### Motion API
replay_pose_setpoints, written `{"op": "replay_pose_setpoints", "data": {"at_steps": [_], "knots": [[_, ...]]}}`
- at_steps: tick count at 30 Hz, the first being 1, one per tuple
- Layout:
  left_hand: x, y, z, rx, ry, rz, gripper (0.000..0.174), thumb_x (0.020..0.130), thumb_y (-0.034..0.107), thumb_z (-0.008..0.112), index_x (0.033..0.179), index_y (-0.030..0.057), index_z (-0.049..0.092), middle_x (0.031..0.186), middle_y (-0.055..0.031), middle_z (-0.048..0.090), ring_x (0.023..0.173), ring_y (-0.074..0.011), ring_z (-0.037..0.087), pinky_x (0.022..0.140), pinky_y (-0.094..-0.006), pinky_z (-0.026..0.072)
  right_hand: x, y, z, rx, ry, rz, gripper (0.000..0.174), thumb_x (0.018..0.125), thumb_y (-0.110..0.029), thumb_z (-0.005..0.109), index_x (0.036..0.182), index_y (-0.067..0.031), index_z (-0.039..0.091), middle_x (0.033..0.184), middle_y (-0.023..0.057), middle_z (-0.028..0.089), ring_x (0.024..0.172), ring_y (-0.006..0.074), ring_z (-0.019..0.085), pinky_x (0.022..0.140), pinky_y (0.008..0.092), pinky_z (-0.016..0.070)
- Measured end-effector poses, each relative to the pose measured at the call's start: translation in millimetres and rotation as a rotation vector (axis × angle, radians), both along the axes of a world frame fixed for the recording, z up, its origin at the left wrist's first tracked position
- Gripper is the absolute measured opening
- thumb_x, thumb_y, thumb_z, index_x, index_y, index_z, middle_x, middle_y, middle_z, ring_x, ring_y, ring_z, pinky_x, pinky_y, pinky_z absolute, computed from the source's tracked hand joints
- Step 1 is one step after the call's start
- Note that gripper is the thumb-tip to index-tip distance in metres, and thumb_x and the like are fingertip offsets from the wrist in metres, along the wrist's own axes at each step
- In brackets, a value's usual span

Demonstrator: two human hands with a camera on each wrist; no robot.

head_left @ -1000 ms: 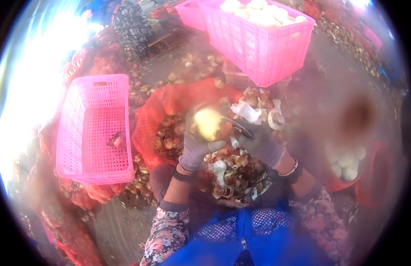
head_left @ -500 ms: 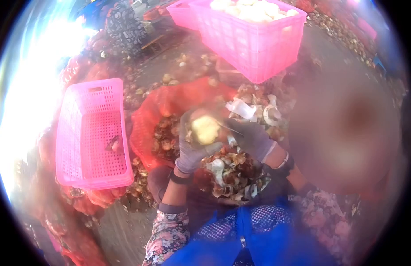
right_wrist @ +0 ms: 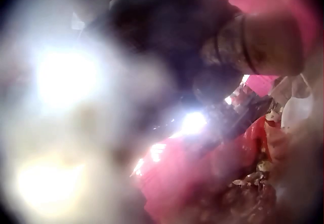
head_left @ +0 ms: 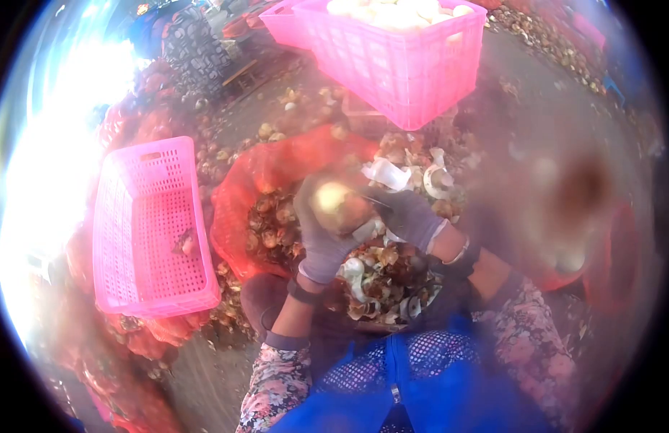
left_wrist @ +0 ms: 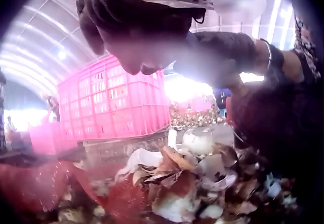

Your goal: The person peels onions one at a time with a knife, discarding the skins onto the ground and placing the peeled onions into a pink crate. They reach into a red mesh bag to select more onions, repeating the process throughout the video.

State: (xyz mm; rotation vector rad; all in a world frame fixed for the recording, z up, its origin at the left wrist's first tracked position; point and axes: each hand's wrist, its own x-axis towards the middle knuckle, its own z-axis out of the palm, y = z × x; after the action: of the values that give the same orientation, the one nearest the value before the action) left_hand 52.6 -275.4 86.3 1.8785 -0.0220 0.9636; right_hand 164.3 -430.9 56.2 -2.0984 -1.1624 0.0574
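My gloved left hand (head_left: pixel 321 242) holds a partly peeled onion (head_left: pixel 352 211), pale on its upper left and brown on the lower right. Close on its right side, my gloved right hand (head_left: pixel 417 220) grips a small knife (head_left: pixel 372 199), whose thin blade points at the onion. A pale strip of peel (head_left: pixel 365 231) shows between the two hands. Below them lies a heap of peels (head_left: pixel 392 278). In the left wrist view the right hand (left_wrist: pixel 228 52) is dark and hazy above the peels; the right wrist view is mostly blurred.
An open red mesh bag (head_left: pixel 230 209) of unpeeled onions lies just left of the hands. Farther left is a pink crate (head_left: pixel 150 299) with one small reddish piece inside. A pink crate (head_left: pixel 403 72) of peeled onions stands ahead. More white peels (head_left: pixel 386 175) lie beyond the hands.
The onion has turned in the left hand, so more brown skin faces up. A pale strip of peel now shows by the right hand. The far crate has shifted left in view.
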Motion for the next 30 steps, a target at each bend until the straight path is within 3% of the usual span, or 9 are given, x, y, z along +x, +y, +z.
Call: {"op": "replay_pose_setpoints", "data": {"at_steps": [3, 7, 13, 18, 21, 24, 27, 29, 30], "knots": [[-3, -3, 9, -0.105, 0.055, -0.04, 0.09, 0.064, 0.016, 0.088, 0.139, 0.0035, 0.04, 0.127, -0.0095, 0.051, 0.114, -0.0224, 0.054, 0.101, -0.038, 0.0463, 14, 10, -29, 0.155, 0.063, 0.11, 0.053, 0.089, -0.014, 0.059, 0.139, -0.0305, 0.047, 0.088, 0.0136, 0.068, 0.081, 0.0331, 0.068, 0.07, 0.0417, 0.0525], [-12, 2, 9, -0.883, 0.211, -0.409, 0.07, 0.073, 0.029, 0.08, 0.13, 0.0029, 0.049, 0.118, -0.0093, 0.059, 0.108, -0.0218, 0.059, 0.097, -0.0373, 0.0491, -2, -5, 19, 0.039, -0.032, 0.134, 0.056, 0.089, -0.012, 0.058, 0.141, -0.0289, 0.045, 0.087, 0.0137, 0.067, 0.08, 0.033, 0.068, 0.07, 0.0418, 0.0523], [-16, -15, 30, -0.419, 0.21, -0.231, 0.064, 0.078, 0.034, 0.075, 0.13, 0.0055, 0.051, 0.12, -0.0083, 0.06, 0.11, -0.023, 0.06, 0.099, -0.0404, 0.0488, -3, -2, 17, -0.156, -0.146, 0.058, 0.054, 0.09, -0.011, 0.057, 0.141, -0.0267, 0.045, 0.089, 0.0123, 0.068, 0.079, 0.0297, 0.069, 0.068, 0.0403, 0.0542], [-15, 5, 2, -1.075, 0.3, -0.666, 0.072, 0.082, 0.046, 0.07, 0.137, 0.0051, 0.047, 0.136, -0.0121, 0.054, 0.122, -0.0272, 0.055, 0.103, -0.0424, 0.0468, 10, 10, -3, 0.023, -0.236, 0.005, 0.048, 0.093, -0.012, 0.053, 0.138, -0.0271, 0.047, 0.092, 0.0107, 0.068, 0.079, 0.0292, 0.069, 0.065, 0.0396, 0.0549], [-13, 10, 4, -1.074, 0.265, -0.783, 0.074, 0.083, 0.049, 0.066, 0.137, 0.0027, 0.046, 0.135, -0.0138, 0.052, 0.122, -0.0278, 0.053, 0.103, -0.0429, 0.0454, 33, 31, -73, 0.281, -0.051, 0.097, 0.045, 0.094, -0.013, 0.05, 0.138, -0.0241, 0.047, 0.096, 0.0088, 0.068, 0.076, 0.0284, 0.068, 0.061, 0.0375, 0.0544], [-12, 8, 25, -0.936, 0.304, -0.783, 0.077, 0.08, 0.055, 0.065, 0.128, -0.0033, 0.05, 0.12, -0.0147, 0.059, 0.108, -0.0274, 0.058, 0.095, -0.0404, 0.0478, 24, 33, -79, 0.504, 0.101, 0.396, 0.044, 0.094, -0.011, 0.05, 0.137, -0.0198, 0.048, 0.092, 0.0065, 0.068, 0.069, 0.0247, 0.066, 0.059, 0.0347, 0.0532], [-14, 12, 22, -0.882, 0.282, -0.736, 0.083, 0.075, 0.057, 0.068, 0.129, -0.0041, 0.049, 0.119, -0.0161, 0.059, 0.108, -0.0287, 0.06, 0.096, -0.0396, 0.0489, -17, 7, 45, 0.332, 1.36, 0.236, 0.047, 0.094, -0.012, 0.054, 0.14, -0.0132, 0.047, 0.076, 0.0027, 0.063, 0.064, 0.0154, 0.062, 0.058, 0.0279, 0.0501], [-16, 19, 9, -0.915, 0.245, -0.72, 0.089, 0.072, 0.054, 0.07, 0.136, -0.0022, 0.044, 0.129, -0.0175, 0.056, 0.119, -0.031, 0.057, 0.104, -0.0409, 0.0471, -7, -10, 52, 0.094, 0.827, 0.503, 0.051, 0.094, -0.016, 0.058, 0.143, -0.0118, 0.045, 0.071, 0.0015, 0.059, 0.065, 0.0122, 0.06, 0.059, 0.0252, 0.049], [-15, 21, 7, -0.962, 0.26, -0.756, 0.092, 0.071, 0.055, 0.072, 0.137, -0.0025, 0.043, 0.127, -0.0174, 0.057, 0.117, -0.0307, 0.058, 0.104, -0.041, 0.0472, -3, -13, 49, 0.113, 0.805, 0.5, 0.054, 0.093, -0.018, 0.06, 0.144, -0.0114, 0.044, 0.072, 0.0007, 0.059, 0.065, 0.011, 0.06, 0.059, 0.0245, 0.0485]]}}
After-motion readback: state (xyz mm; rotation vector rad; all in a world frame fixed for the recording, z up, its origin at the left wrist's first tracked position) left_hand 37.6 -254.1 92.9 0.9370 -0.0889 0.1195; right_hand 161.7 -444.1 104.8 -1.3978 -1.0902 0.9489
